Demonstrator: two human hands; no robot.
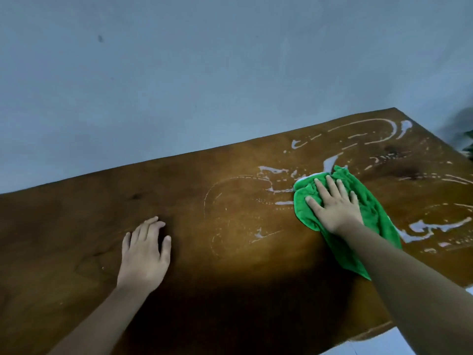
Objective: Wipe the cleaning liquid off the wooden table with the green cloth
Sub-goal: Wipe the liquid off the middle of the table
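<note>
Here, green cloth [368,201] flat on the wooden table [76,226], long axis slanting near-right to far-left, pinned under the spread right hand [332,203]. Cleaning liquid [435,226] streaked beyond and right of it, perhaps fainter leftward. Left hand [144,252] open, resting well apart, holding nothing.

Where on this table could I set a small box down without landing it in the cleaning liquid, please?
The driest bare patch is the table's left end, from the wall-side edge to the left hand. The dark near strip between both forearms also looks free. Avoid the right half: streaks surround the green cloth under the right hand.
</note>
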